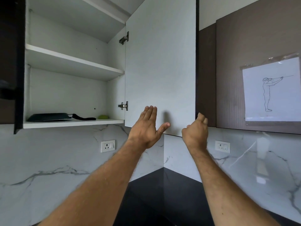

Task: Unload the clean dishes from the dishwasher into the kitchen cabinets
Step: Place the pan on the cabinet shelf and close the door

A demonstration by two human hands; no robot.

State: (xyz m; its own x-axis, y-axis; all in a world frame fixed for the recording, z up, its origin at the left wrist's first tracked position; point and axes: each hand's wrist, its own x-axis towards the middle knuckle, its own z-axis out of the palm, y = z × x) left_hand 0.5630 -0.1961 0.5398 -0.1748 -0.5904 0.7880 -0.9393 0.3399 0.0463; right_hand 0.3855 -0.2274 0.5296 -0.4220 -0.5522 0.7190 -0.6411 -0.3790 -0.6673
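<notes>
- Reaching up mid-frame, my left hand point(146, 128) sits flat, fingers straight, on the open cabinet door point(160, 62).
- Right hand point(196, 132) curls round its lower right edge.
- 1 dark pan point(50, 117) lies on the bottom shelf, left.

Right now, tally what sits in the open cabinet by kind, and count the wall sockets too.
Pans: 1, the dark pan on the bottom shelf
Green items: 1, a small green object, kind unclear
Wall sockets: 2
Total: 4

White cabinet point(68, 62), white door point(160, 62); black pan point(48, 117); grey-veined white marble wall point(48, 160); brown neighbouring cabinet point(252, 38); black counter point(162, 193).
</notes>
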